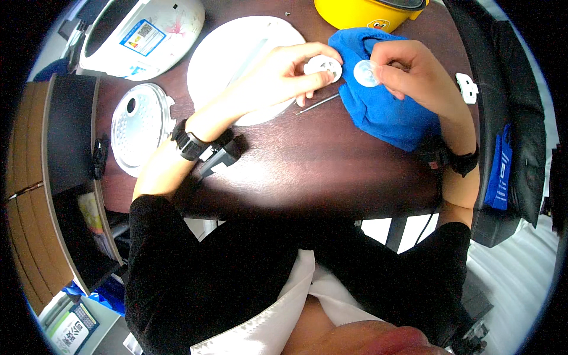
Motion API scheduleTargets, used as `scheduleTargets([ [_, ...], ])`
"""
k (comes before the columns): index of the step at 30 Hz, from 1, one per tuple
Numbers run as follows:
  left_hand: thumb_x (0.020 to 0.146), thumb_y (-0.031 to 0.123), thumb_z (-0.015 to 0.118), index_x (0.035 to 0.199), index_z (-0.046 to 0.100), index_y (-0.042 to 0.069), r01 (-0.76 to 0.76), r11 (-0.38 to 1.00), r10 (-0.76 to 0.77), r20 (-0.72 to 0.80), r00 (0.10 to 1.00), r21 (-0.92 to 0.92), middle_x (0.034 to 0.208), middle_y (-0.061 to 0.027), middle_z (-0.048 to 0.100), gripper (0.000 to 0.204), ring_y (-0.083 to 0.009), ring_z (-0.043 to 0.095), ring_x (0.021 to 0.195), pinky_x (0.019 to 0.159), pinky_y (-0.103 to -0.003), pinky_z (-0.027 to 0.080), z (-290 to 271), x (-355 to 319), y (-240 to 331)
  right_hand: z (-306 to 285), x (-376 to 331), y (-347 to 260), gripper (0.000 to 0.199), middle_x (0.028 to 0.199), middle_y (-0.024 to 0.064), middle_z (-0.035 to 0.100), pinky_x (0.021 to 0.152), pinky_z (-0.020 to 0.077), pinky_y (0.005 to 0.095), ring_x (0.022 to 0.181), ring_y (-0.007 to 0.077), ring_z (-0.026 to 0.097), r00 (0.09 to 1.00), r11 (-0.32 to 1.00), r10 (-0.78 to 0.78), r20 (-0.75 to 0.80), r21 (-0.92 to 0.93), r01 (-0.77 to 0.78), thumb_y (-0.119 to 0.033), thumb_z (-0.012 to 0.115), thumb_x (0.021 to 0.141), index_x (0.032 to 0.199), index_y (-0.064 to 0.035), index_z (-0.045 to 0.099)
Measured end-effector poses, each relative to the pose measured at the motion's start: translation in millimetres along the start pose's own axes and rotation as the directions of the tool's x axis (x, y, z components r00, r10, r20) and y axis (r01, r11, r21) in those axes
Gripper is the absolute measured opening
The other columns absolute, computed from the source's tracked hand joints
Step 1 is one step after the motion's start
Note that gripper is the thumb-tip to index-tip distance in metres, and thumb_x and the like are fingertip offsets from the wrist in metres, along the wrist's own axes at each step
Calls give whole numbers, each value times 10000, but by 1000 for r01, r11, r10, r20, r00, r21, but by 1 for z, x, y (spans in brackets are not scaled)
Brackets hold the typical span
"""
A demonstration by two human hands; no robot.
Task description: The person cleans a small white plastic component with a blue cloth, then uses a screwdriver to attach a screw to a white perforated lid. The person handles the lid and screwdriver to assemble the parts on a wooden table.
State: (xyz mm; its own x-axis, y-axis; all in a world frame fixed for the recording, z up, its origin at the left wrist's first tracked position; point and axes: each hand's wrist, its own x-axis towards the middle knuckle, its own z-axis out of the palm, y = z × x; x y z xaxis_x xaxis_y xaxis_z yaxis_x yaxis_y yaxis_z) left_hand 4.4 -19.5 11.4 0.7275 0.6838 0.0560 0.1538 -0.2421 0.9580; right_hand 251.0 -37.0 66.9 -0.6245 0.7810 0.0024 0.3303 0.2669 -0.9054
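Observation:
My left hand (pixel 296 68) pinches a small white round plastic part (pixel 320 63) with openings in its face, over the table's far middle. To its right, my right hand (pixel 408 74) is closed on the edge of a translucent round disc (pixel 364 73) with a raised centre. The two pieces are apart. Under the disc and right hand lies a crumpled blue cloth (pixel 384 115). A thin metal rod (pixel 318 105), perhaps a screwdriver shaft, rests on the table below my left hand. A large white round lid (pixel 216 65) lies partly hidden behind my left hand and forearm.
A white rice cooker body (pixel 180 41) tilts at the far left. Nearer stands a round perforated lid (pixel 139 139). A yellow pot (pixel 355 13) is at the back, a small white plastic piece (pixel 467 88) at the table's right edge. Shelving (pixel 71 148) borders the left side.

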Motion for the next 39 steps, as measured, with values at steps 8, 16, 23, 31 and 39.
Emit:
scheduleTargets([
  [8,853,166,592,1142,579,13,-95,849,142,-52,988,519,793,-115,615,327,-187,605,670,618,-321,484,-14,2,9,1,6,4,142,593,-59,489,444,326,187,500,10,438,996,1000,-25,-89,-15,24,-172,595,928,868,-55,648],
  [16,795,167,587,1101,580,7,-224,656,168,149,974,721,960,-176,626,346,-359,592,908,811,-439,488,4,-7,17,-2,11,14,179,620,-57,506,446,343,185,505,16,443,996,1000,11,-87,9,-10,-215,587,938,898,-55,656],
  [23,827,130,609,1171,566,6,-303,682,339,80,938,666,974,-152,636,369,-316,608,901,831,-392,497,-3,-5,9,-1,11,16,175,636,-50,512,440,342,184,503,18,443,996,1000,21,-85,23,-20,-215,582,945,912,-59,656],
  [31,952,252,589,1209,558,-17,22,977,-39,-76,996,-211,962,-57,639,373,-83,610,791,641,-228,502,-12,0,19,18,14,12,174,709,-42,545,521,401,213,608,51,502,995,1000,-11,-99,27,14,-192,602,939,934,-22,637],
  [39,951,164,596,967,630,-23,119,980,-136,-101,986,-161,767,-39,649,191,-84,618,642,597,-222,516,-9,3,7,14,20,11,464,986,99,595,802,462,365,895,274,590,794,463,-573,-201,-879,111,-265,766,712,1089,-59,593],
])
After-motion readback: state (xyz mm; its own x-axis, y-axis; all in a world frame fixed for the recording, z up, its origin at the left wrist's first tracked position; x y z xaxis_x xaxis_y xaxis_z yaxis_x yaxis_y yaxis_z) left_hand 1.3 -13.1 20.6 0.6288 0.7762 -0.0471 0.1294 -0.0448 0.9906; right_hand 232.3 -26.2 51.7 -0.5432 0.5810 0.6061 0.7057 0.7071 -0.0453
